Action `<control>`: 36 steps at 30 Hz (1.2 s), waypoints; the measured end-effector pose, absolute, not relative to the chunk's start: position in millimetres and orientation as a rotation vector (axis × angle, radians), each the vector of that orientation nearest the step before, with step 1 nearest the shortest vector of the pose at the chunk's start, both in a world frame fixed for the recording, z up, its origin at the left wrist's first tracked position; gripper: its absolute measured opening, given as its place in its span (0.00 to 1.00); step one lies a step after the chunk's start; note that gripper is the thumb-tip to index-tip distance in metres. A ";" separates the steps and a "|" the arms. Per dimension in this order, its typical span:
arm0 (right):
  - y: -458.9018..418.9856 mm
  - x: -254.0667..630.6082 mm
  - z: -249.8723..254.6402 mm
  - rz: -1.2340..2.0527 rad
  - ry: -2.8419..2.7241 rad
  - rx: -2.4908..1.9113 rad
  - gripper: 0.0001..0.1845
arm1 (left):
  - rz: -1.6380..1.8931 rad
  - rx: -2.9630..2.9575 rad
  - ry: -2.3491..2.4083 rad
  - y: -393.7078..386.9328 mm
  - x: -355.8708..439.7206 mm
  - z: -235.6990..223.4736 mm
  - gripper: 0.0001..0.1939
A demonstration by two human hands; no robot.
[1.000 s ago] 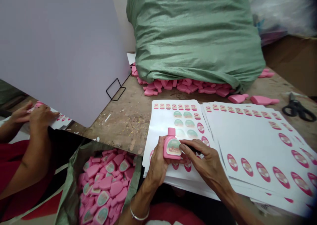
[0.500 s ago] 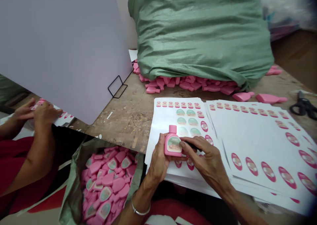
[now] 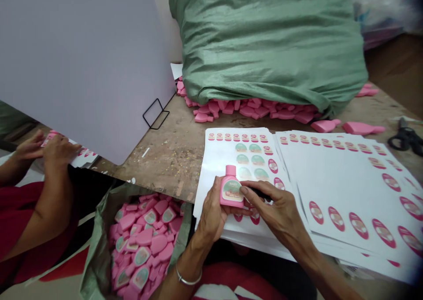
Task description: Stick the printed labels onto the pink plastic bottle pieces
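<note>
My left hand [image 3: 211, 212] grips a pink bottle-shaped foam piece [image 3: 231, 192] with a green-and-cream oval label on its face. My right hand [image 3: 274, 207] sits against the piece's right side, its fingers closed around a thin black tool [image 3: 261, 194], mostly hidden. Both hands hover over a stack of white sticker sheets [image 3: 238, 159] printed with small pink and green labels. Some of the labels are gone from the sheet. A silver bangle [image 3: 188, 277] circles my left wrist.
A second stack of sheets [image 3: 346, 181] lies to the right, with black scissors [image 3: 406, 138] beyond it. A green woven sack [image 3: 267, 40] rests on loose pink pieces [image 3: 247, 110]. An open sack of labelled pieces [image 3: 142, 242] sits below the wooden table's edge. A co-worker's hands [image 3: 42, 152] handle sheets behind a lilac board [image 3: 82, 62].
The view has shifted slightly, so the table sits a little higher in the frame. The pink piece has turned slightly in my hands. My grip on it has not changed.
</note>
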State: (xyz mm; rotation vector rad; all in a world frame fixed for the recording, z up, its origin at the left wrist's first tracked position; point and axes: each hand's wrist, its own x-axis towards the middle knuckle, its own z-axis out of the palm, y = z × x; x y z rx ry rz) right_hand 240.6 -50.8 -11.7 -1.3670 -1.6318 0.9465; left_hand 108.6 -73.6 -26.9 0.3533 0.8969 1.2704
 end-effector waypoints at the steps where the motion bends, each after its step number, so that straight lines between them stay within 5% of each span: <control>1: -50.0 240.2 -11.4 1.026 -1.576 -1.392 0.13 | 1.272 0.350 0.909 -73.6 108.5 -26.7 0.28; 8: -42.3 246.1 -12.2 1.412 -1.338 -1.417 0.17 | 1.240 0.352 0.924 -74.4 107.2 -21.5 0.27; 26: -51.9 237.7 -8.4 1.000 -1.563 -1.427 0.13 | 1.259 0.368 0.885 -75.2 107.4 -19.1 0.28; 36: -54.1 236.5 -10.9 0.915 -1.640 -1.394 0.13 | 1.246 0.440 0.727 -77.3 100.1 -22.1 0.14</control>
